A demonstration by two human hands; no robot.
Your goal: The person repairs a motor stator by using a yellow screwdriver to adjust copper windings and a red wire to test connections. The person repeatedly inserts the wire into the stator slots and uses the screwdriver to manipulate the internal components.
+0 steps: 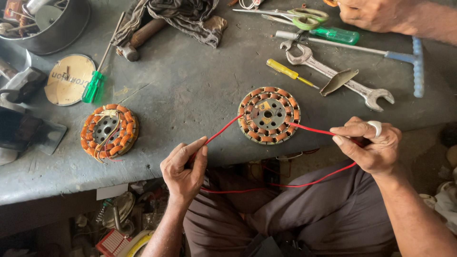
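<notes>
Two hands are working at the near edge of the grey counter (190,90), each pinching a red wire (285,183). The left hand (184,169) is closing thumb and fingertips on one strand, which is running up to the copper-wound stator (269,114) lying flat near the counter edge between the hands. The right hand (371,145), wearing a pale ring, is gripping another strand leading from the stator's right side; the wire is looping down across the person's lap between the hands. A second stator (109,131), with loose leads, is lying well to the left. Beyond the first stator are lying a yellow-handled screwdriver (290,73), an open-ended spanner (338,76) and a blue T-handle tool (381,53). Farther back, green-handled scissors (300,16) and a dark rag (183,16) are resting. A green screwdriver (95,83) is touching a round disc (69,78). Another person's hand (376,14) is resting at the top right.
</notes>
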